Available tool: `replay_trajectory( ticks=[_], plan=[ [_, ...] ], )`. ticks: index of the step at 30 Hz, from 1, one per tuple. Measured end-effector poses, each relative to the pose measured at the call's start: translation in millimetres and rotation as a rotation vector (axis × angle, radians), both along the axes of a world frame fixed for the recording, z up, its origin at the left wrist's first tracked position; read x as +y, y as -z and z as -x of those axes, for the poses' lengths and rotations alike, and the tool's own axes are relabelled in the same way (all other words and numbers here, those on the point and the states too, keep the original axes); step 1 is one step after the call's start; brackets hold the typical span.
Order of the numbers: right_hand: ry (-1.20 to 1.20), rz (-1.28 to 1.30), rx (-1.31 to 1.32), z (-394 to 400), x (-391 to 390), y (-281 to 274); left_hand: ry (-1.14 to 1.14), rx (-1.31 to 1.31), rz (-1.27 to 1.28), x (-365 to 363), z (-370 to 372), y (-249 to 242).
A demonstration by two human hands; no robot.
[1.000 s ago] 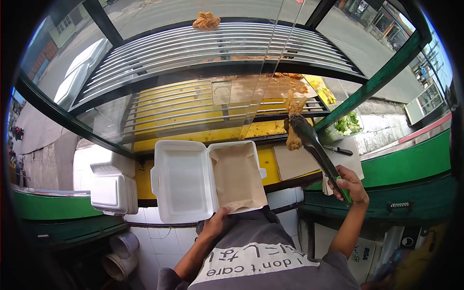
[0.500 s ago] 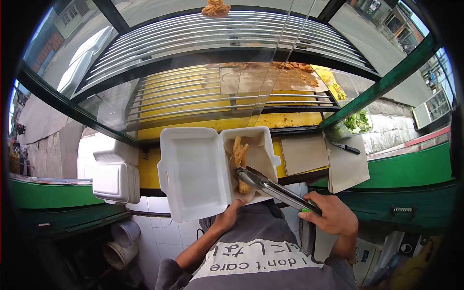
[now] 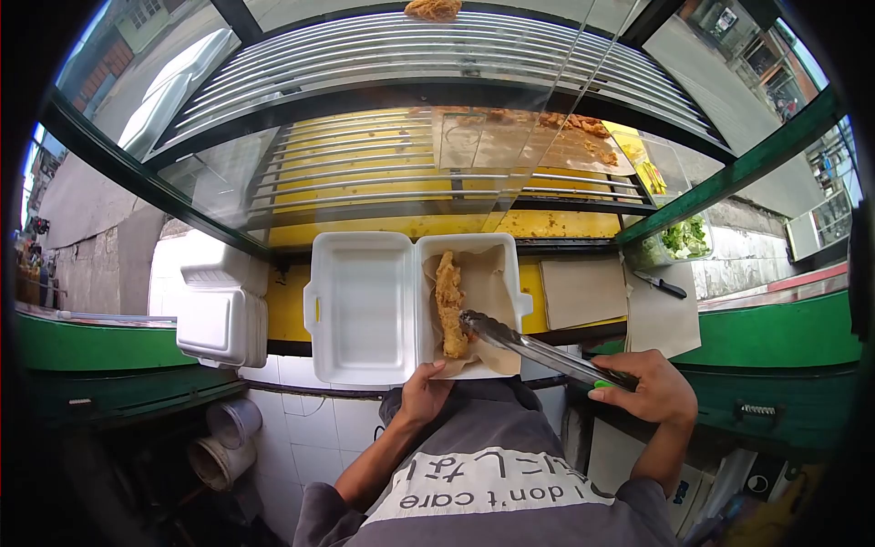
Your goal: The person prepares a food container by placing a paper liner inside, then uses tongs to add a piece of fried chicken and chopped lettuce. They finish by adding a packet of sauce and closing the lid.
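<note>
A white foam takeout box point(image 3: 363, 301) lies unfolded in front of me, its lid half to the left. In the right half, brown paper point(image 3: 483, 283) lines the base under a long piece of fried chicken point(image 3: 449, 305). My left hand point(image 3: 427, 392) grips the front edge of the box near its hinge, fingers partly hidden underneath. My right hand point(image 3: 643, 387) is closed around the handle end of metal tongs point(image 3: 538, 350), which have a green tab. The tongs' tips are right at the chicken's right side, low over the paper.
Stacked foam boxes point(image 3: 221, 324) stand at the left. Brown paper sheets point(image 3: 583, 294) and a black-handled knife point(image 3: 661, 285) lie right of the box. Behind is a glass display case with metal racks point(image 3: 428, 55), fried pieces point(image 3: 574, 123) and a tub of lettuce point(image 3: 685, 237).
The box has come up level and slightly away from me, and the chicken lies along the paper. The tongs' tips have shifted from over the chicken to its right side.
</note>
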State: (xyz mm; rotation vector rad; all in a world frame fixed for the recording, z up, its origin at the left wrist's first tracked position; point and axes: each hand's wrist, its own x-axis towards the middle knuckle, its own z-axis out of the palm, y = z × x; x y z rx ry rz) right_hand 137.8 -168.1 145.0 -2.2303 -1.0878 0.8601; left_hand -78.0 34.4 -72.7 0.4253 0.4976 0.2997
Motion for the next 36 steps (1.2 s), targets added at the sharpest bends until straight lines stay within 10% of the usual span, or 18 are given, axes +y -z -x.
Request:
replay_trajectory(
  ticks=[7, 20, 36],
  plan=[
    [0.072, -0.166, -0.092, -16, 8, 4, -0.057, 0.088, 0.031, 0, -7, -5],
    [-0.759, -0.988, -1.08, -40, 208, -36, -0.148, 0.067, -0.024, -23, -9, -8],
    [-0.851, -0.809, -1.216, -40, 229, -39, 0.083, 0.186, -0.142, -33, -5, -9]
  ],
)
